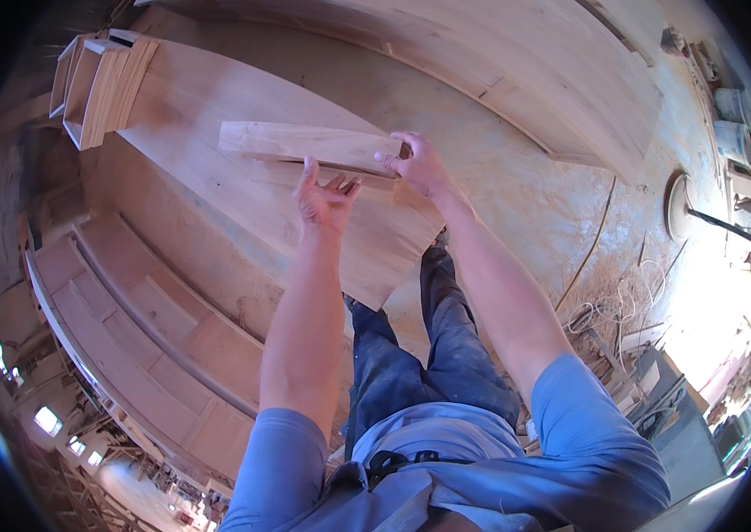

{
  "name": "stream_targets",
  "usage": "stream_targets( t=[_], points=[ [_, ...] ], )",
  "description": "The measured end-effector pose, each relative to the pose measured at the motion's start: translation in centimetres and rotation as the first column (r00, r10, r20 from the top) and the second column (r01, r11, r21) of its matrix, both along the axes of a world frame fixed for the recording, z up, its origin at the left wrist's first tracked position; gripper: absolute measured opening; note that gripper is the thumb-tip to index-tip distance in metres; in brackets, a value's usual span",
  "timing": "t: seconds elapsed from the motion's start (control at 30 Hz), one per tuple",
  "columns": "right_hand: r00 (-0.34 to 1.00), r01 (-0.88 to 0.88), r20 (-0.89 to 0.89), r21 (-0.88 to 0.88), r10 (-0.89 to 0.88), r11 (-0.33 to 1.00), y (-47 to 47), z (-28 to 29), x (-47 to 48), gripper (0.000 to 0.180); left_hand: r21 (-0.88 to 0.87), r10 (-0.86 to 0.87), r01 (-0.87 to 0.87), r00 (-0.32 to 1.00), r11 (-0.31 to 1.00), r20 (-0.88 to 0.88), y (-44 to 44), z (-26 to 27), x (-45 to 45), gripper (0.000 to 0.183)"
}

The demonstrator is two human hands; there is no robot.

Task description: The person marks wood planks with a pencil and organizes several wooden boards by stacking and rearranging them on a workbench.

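Observation:
My right hand (420, 166) grips the right end of a narrow wooden piece (312, 141), with thumb on its near face and fingers around the end. The piece looks like a shallow drawer or box side. It is above or on a long pale wooden panel (216, 113); whether they touch is unclear. Just below the piece's lower edge, my left hand (326, 203) is palm up with its fingers apart. Its thumb overlaps that edge, and I see no firm grip. A darker slot runs along the underside, partly hidden by my hands.
Stacked wooden drawers (106, 90) sit at the panel's far left end. Large panelled wooden cabinet pieces (156, 319) stand on the left, and another (515, 80) lies across the top. A loose cable (591, 249), a round disc (678, 206) and buckets (734, 139) are on the right.

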State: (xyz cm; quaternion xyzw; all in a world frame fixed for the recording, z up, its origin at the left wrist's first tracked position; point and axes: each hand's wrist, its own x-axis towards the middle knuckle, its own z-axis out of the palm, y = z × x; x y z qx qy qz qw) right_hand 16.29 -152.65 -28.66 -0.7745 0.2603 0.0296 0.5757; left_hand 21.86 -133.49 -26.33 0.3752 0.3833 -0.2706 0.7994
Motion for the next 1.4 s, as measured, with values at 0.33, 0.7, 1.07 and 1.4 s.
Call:
stream_targets(
  t=[0.33, 0.7, 1.07, 1.4],
  points=[
    [0.937, -0.219, -0.191, 0.338, 0.294, 0.915, 8.5, 3.7, -7.3, 0.067, 0.016, -0.241, 0.241, 0.966, 0.971, 0.097, 6.3, -2.8, -2.3, 0.05],
    [0.868, 0.466, -0.442, 0.882, -0.227, 0.067, 16.2, 2.4, -17.3, 0.055, 0.235, -0.727, 0.694, 0.679, 0.68, 0.101, 15.7, 9.1, -19.8, 0.075],
    [0.67, 0.474, -0.308, 0.878, -0.675, 0.07, 23.0, 6.3, -36.3, 0.072, 0.937, -0.988, 0.34, -0.152, -0.082, -0.031, 26.8, 17.2, -30.2, 0.098],
    [0.988, 0.103, -0.102, 0.995, -0.113, 0.006, 32.3, 11.3, -37.1, 0.088, 0.994, -0.986, 0.033, 0.133, -0.1, -0.103, 48.2, 22.7, -43.2, 0.093]
  ],
)
